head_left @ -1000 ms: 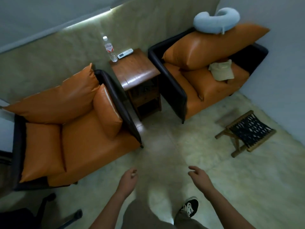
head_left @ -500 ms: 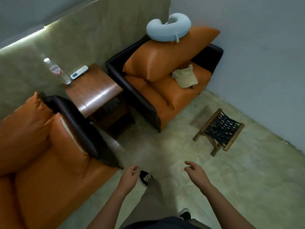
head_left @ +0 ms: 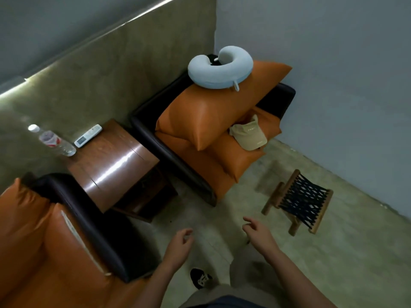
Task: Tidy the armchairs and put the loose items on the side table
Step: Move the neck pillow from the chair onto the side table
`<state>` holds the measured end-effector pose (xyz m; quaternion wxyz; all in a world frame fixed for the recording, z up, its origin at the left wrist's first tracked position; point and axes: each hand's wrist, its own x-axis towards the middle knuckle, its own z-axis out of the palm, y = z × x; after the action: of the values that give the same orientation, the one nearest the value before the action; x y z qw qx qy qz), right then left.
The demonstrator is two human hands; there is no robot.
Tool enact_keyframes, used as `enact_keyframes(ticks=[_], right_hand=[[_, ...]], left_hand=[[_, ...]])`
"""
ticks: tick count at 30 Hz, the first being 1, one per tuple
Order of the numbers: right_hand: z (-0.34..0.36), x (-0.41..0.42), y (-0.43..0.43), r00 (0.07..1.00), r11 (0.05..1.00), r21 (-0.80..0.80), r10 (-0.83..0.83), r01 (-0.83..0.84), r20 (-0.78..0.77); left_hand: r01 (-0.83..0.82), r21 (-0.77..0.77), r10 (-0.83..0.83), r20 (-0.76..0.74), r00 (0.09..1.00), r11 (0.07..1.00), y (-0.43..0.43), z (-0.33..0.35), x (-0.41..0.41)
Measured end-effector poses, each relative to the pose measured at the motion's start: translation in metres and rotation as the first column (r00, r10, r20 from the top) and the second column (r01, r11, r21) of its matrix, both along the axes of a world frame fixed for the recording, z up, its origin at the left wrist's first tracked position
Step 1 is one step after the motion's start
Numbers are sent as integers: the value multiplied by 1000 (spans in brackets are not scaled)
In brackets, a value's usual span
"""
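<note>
Two orange armchairs flank a brown wooden side table. The far armchair holds a big loose orange cushion leaning on its back, a light-blue neck pillow on top of that cushion, and a beige cap on the seat. The near armchair fills the lower left, with a small cushion against its dark arm. A water bottle and a white remote lie on the table's far edge. My left hand and right hand hover empty over the floor, fingers loosely curled.
A small wooden stool with a black woven seat stands on the floor to the right of the far armchair. Grey walls close the corner behind the chairs. My shoe shows between my arms on the pale floor.
The view has swung right and closer to the far armchair; the near armchair slid to the lower left. Both hands stay empty and have lifted slightly.
</note>
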<state>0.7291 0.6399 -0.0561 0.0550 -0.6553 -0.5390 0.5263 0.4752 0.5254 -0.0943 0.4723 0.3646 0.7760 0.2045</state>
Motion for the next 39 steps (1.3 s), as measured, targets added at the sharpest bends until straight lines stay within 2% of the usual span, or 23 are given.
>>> enact_keyframes(ticks=[9,16,21,24,27,30,35,39], right_hand=[[-5,-38,156,990,989,-22,143,-143,-14],[37,-74,310,982,979,149,154,-137,-110],[70,-101,386,966,973,228,83,-26,-245],[85,-120,425,956,957,291,80,5,-280],[97,-133,459,953,945,307,-11,109,-304],[108,-139,488,952,928,339,-47,154,-304],[115,-144,531,974,890,435,-43,137,-220],[118,-143,578,979,870,477,-27,123,-205]], left_hand=[[-258,-50,260,30,965,965,84,-1,-19],[-438,50,439,3,899,897,202,28,-27],[-378,162,386,-18,923,912,295,73,-44],[-339,237,348,6,938,910,344,94,-67],[-268,266,274,16,962,926,392,105,-92],[-207,330,215,13,977,921,439,114,-112],[-281,369,279,59,958,886,505,126,-129],[-241,389,244,44,969,889,564,136,-134]])
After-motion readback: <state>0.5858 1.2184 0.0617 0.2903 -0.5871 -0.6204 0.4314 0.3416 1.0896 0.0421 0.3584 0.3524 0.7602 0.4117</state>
